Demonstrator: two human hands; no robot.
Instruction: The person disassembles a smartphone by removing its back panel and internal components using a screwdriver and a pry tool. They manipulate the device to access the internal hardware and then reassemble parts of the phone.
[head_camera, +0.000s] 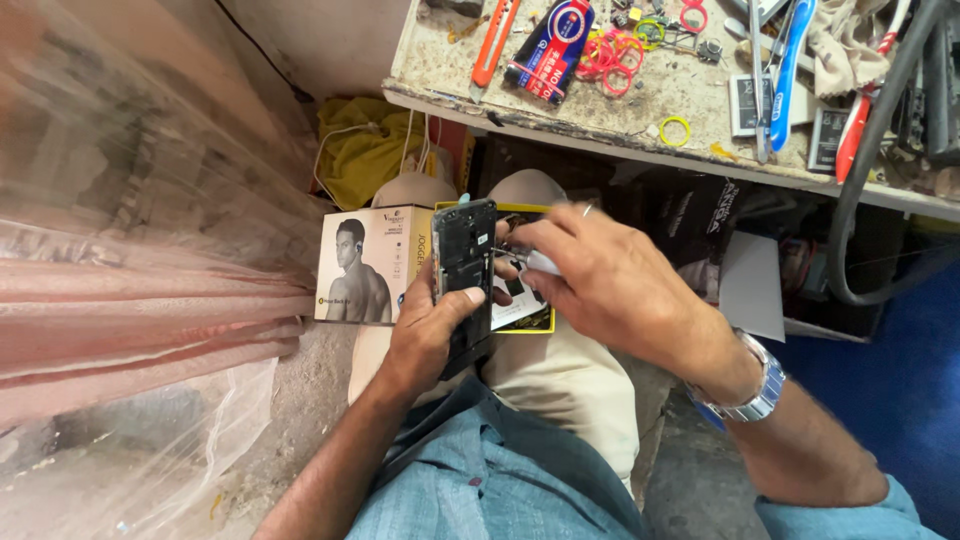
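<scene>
A single head-worn camera looks steeply down, close over the wearer's lap and both hands, facing forward toward the cluttered, scuffed white workbench edge (600, 140) crossing the frame's top.

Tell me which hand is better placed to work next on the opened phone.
Probably the right hand: it holds a small tool at the opened phone, while the left hand grips the phone upright.
</scene>
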